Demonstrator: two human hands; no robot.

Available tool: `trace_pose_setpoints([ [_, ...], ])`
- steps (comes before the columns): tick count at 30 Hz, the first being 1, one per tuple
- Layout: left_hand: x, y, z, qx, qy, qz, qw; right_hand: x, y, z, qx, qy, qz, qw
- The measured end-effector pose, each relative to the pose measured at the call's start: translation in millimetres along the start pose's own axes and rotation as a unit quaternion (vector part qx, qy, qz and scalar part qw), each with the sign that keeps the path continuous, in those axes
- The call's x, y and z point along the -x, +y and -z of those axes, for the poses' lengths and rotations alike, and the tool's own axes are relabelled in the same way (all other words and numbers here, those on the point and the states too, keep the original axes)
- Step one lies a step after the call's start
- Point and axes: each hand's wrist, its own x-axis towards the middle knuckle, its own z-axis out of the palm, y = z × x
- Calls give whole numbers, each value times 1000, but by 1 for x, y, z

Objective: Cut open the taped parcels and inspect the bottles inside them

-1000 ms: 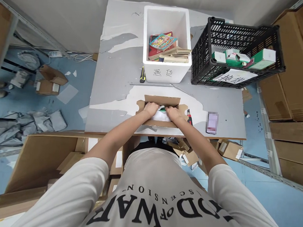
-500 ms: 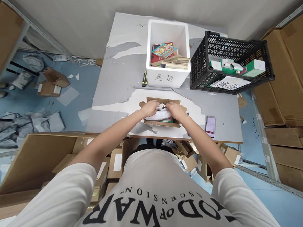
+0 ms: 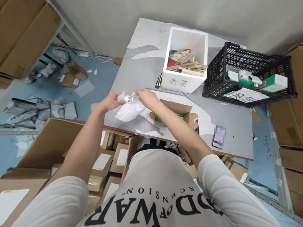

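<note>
White wrapping (image 3: 130,110), held over the surface (image 3: 143,69) left of the open carton (image 3: 176,106): we see the left hand (image 3: 108,101) pinching one edge, probably to steady it; whether the right hand (image 3: 149,99), at the opposite edge, grips it we cannot tell

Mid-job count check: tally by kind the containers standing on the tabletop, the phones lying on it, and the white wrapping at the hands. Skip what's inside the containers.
Containers: 3 (open cardboard box, white foam box, black crate)
Phones: 1 (phone)
Wrapping bunches: 1 (white wrapping, at the left hand and right hand)
Total: 5
</note>
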Motion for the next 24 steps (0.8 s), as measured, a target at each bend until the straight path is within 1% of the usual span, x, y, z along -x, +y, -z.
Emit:
trace_pose_setpoints([
  [1,-3,-22,-9,17,9,22,1000,-8,-1,-11,5,-30,7,1000],
  [2,-5,-42,-20,82,15,59,995,-14,0,-22,11,-64,11,998],
  [3,-6,-59,-33,148,5,86,985,-19,2,-32,18,-98,13,995],
  [5,-6,-86,-59,180,-8,110,977,-25,7,-50,33,-158,12,987],
  [6,-7,-95,-71,194,-17,116,974,-26,10,-57,39,-179,13,983],
  [8,-9,-108,-91,211,-24,124,969,-28,15,-66,44,-199,19,979],
  [10,-13,-114,-104,217,-15,131,967,-30,17,-70,44,-209,30,976],
  [12,-18,-117,-111,211,4,135,968,-32,18,-72,42,-210,40,976],
  [15,-26,-116,-110,190,30,129,973,-32,22,-66,29,-171,64,983],
  [17,-30,-110,-103,172,51,124,976,-24,32,-55,9,-117,86,989],
  [19,-31,-97,-92,135,81,103,982,-5,50,-36,-20,-51,99,994],
  [21,-26,-73,-81,60,120,31,990,26,78,-13,-46,11,84,995],
  [22,-22,-57,-77,8,139,-32,990,45,94,-3,-49,36,54,997],
  [24,-12,-18,-77,-57,162,-168,971,87,124,8,-38,44,-13,998],
])
